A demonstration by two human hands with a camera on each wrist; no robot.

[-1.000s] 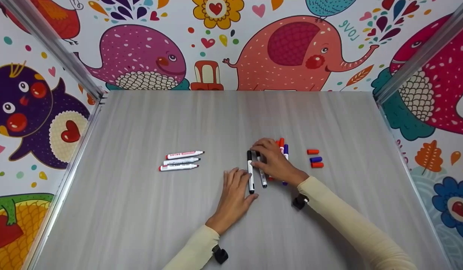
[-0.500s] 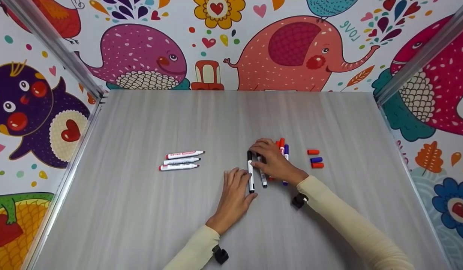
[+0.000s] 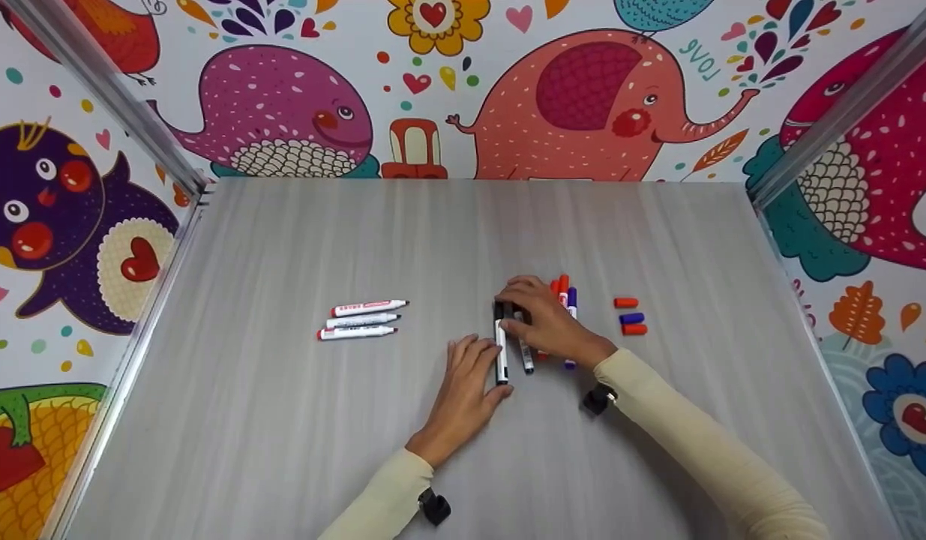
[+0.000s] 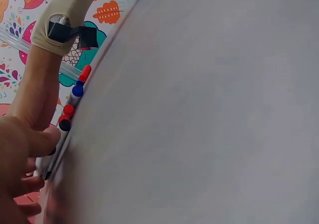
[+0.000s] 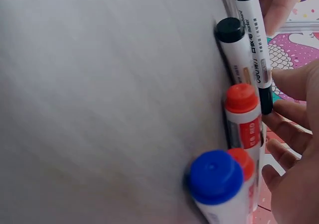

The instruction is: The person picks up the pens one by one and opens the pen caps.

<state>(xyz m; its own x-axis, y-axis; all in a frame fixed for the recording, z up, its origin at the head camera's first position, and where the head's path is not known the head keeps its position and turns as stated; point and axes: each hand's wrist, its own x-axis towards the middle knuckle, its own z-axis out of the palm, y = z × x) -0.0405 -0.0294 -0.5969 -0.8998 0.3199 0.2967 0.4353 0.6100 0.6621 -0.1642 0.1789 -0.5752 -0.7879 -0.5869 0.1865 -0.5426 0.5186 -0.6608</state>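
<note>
A whiteboard marker with black ends (image 3: 501, 352) stands between the two hands near the table's middle. My left hand (image 3: 459, 397) holds its near end, with a finger along the side and the thumb close to the tip. My right hand (image 3: 552, 324) pinches the far, black-capped end; in the right wrist view, fingers lie on both sides of that cap (image 5: 267, 100). Beside it, under the right hand, lies a second black marker (image 3: 527, 356). Red markers (image 3: 564, 286) and a blue marker (image 3: 572, 300) lie just right of it, partly hidden by the right hand.
To the left lie three uncapped markers (image 3: 361, 321) side by side, tips pointing right. Two red caps (image 3: 626, 303) and one blue cap (image 3: 632, 319) lie on the right. The grey table (image 3: 283, 247) is bordered by patterned walls with metal rails (image 3: 118, 105).
Almost nothing differs. Both hands keep their hold on the black marker; the right fingers have shifted very slightly left along the cap end.
</note>
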